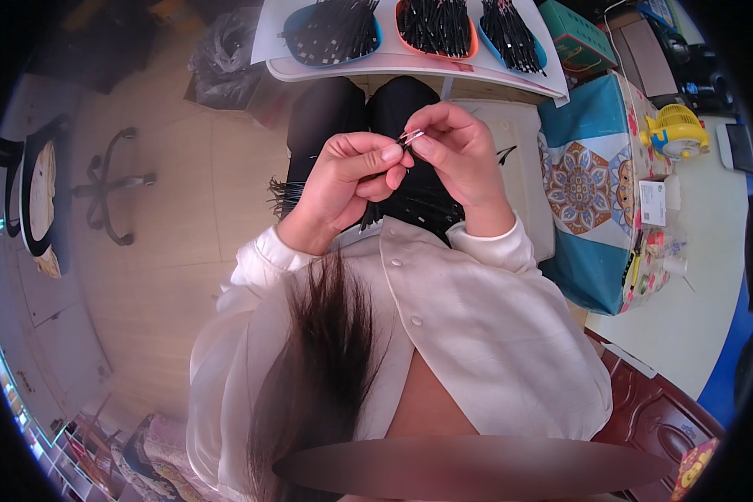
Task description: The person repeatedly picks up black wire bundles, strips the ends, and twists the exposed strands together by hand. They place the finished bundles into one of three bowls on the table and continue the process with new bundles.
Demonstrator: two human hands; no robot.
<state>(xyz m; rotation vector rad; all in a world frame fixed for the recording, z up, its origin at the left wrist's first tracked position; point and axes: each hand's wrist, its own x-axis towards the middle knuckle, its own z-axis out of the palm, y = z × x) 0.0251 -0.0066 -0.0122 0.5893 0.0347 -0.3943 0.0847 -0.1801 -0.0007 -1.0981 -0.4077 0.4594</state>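
Observation:
My left hand [347, 176] pinches a thin black cable [404, 142] between thumb and fingers above my lap. Close against it, my right hand [462, 157] is closed in a pinch on the pale, thin end of the same cable. The fingertips of both hands nearly meet, and most of the cable is hidden behind them. A loose bundle of black cables [418, 206] lies across my lap below the hands. Its thin wire ends [284, 194] stick out beside my left wrist.
Ahead, a white table [385, 70] bears a blue tray [370, 48], an orange tray [472, 43] and another blue tray [540, 58], all filled with black cables. A patterned cloth [590, 188] and a yellow fan [678, 131] are at right. A wheeled chair base [105, 182] stands left.

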